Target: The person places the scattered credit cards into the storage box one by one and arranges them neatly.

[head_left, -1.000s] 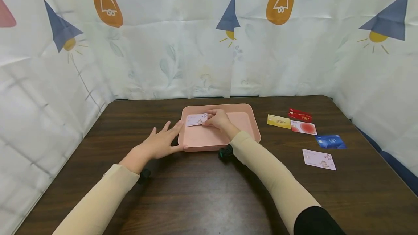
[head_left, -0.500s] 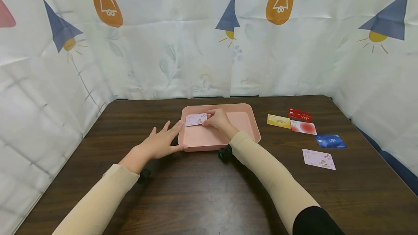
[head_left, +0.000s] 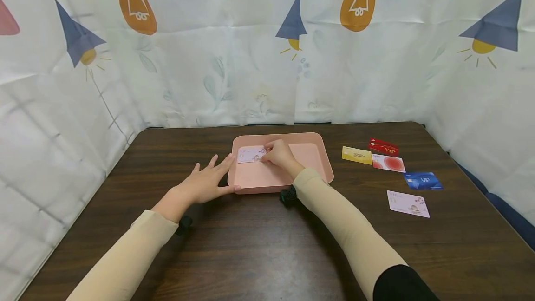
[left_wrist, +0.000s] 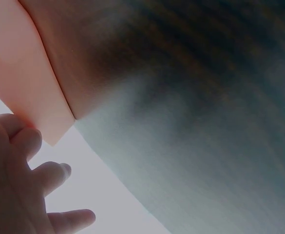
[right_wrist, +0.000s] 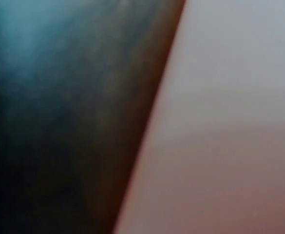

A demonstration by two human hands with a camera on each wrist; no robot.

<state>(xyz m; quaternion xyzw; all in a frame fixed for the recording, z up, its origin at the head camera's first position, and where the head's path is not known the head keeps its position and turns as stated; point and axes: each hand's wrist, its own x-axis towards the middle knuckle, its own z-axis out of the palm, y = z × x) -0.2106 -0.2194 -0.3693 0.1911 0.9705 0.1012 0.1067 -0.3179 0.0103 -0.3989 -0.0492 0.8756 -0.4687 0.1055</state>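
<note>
A pale pink VIP card (head_left: 249,154) lies over the left part of a shallow pink tray (head_left: 273,185) in the head view. My right hand (head_left: 281,154) reaches into the tray, with thumb and fingertips gripping the right end of the card. My left hand (head_left: 205,184) is spread at the tray's left side, its fingertips and thumb at the rim. In the left wrist view, fingers (left_wrist: 49,175) of that hand show beside the tray wall (left_wrist: 40,92). The right wrist view holds only a blurred tray edge (right_wrist: 220,170) and dark tabletop.
Right of the tray lie a yellow card (head_left: 356,155), a red VIP card (head_left: 383,147), a white card with a red circle (head_left: 388,163), a blue VIP card (head_left: 423,181) and another pale pink card (head_left: 408,204). A patterned white curtain (head_left: 251,78) surrounds the dark wooden table (head_left: 259,254).
The card in the tray has settled slightly lower and flatter, and more of its right end shows by my right fingertips. My left hand has stayed in place.
</note>
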